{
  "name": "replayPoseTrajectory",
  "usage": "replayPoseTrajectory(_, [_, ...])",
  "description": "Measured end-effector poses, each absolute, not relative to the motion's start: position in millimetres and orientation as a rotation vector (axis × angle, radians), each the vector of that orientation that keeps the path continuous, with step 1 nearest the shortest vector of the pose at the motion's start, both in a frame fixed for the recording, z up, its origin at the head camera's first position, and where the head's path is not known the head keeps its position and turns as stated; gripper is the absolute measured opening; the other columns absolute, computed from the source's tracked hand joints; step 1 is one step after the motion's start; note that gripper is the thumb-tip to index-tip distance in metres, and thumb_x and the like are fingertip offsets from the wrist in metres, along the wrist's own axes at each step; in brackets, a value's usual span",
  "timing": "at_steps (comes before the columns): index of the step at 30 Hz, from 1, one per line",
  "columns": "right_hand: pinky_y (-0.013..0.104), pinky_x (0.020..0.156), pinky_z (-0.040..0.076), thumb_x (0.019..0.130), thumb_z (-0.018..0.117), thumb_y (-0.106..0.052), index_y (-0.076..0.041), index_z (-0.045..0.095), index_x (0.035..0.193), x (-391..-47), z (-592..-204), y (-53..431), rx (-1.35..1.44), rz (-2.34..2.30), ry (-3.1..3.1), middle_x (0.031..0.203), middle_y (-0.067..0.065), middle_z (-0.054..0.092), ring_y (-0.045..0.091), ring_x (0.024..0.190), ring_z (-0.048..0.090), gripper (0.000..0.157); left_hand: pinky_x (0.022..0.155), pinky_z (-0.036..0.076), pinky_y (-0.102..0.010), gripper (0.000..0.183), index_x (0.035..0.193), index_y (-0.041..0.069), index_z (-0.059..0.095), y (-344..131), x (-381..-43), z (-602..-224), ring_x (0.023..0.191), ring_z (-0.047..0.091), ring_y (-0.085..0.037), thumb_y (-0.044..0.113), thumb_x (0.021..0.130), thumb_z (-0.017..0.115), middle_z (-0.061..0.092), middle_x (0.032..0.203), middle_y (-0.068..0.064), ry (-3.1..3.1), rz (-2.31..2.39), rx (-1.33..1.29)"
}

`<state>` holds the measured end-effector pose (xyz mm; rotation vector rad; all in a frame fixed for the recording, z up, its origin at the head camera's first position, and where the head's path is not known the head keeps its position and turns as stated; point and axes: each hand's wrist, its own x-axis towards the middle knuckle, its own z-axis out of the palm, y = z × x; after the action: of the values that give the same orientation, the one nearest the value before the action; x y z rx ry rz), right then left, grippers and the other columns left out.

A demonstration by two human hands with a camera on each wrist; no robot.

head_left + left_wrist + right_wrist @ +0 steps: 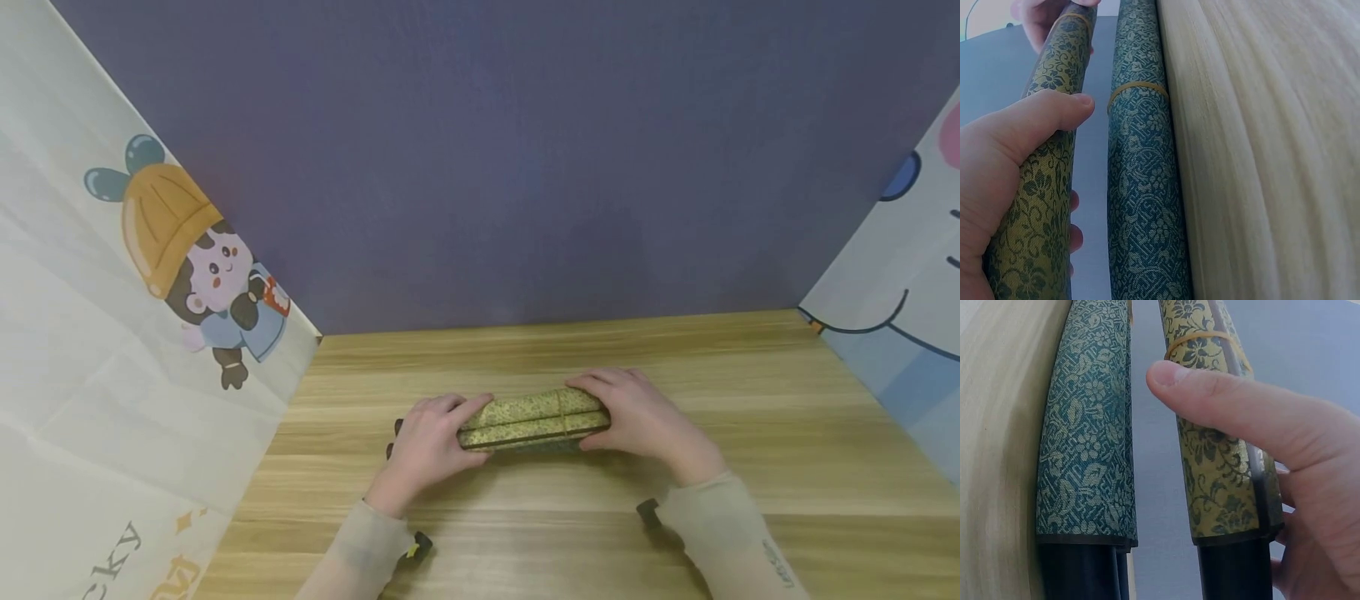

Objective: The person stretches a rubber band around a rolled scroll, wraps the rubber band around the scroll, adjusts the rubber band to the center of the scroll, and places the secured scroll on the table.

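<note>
A rolled yellow-green brocade scroll (536, 407) with a rubber band round it is gripped near both ends. My left hand (431, 442) holds its left part, thumb along the near side in the left wrist view. Toward the other end, my right hand (645, 417) holds it with the thumb (1194, 390) across the brocade just below the band. Under it, a teal patterned scroll (1141, 150) lies on the wooden table, also banded, with a gap between the two. Black rod ends (1235, 572) stick out past the brocade. The head view mostly hides the teal scroll.
The wood-grain table (525, 533) runs back to a dark blue-grey panel (480, 167). White sheets with cartoon prints hang at the left (67, 292) and right (862, 283). Dark wrist-camera mounts (648, 512) sit by the sleeves.
</note>
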<state>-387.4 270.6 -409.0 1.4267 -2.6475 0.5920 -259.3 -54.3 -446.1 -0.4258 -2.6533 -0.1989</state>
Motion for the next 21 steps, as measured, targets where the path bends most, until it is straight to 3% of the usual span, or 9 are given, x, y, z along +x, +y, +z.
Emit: replayPoseTrajectory(21, [0.074, 0.114, 0.041, 0.074, 0.102, -0.036, -0.012, 0.068, 0.145, -384.9, -413.2, 263.6, 1.413, 0.548, -2.637, 0.144, 0.012, 0.068, 0.043, 0.134, 0.062, 0.083, 0.091, 0.062, -0.045, 0.089, 0.15, 0.027, 0.067, -49.5, -259.3, -444.9, 0.094, 0.073, -0.018, 0.049, 0.072, 0.102, 0.077, 0.113, 0.0, -2.629, -0.21, -0.448])
